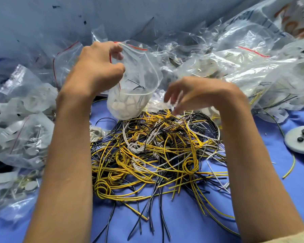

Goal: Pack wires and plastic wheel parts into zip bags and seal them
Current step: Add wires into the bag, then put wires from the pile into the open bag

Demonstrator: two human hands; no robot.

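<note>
Plastic bag [140, 71]: clear zip type w/ red strip, upper centre, mouth open, hanging over far edge of wires [156, 155].
Inside bag: pale wheel parts [123, 106] at bottom, plus a black wire.
L hand [96, 67]: grips bag rim, fingers curled round it.
R hand [200, 92]: centre right, fingers loose & spread, pointing down just above wires; blurred, nothing seen in it.
Pile: yellow/black/white tangle, centre, on blue cloth [182, 225].
Sides: filled bags [25, 137] at left; grey disc [298, 142] at right edge.
</note>
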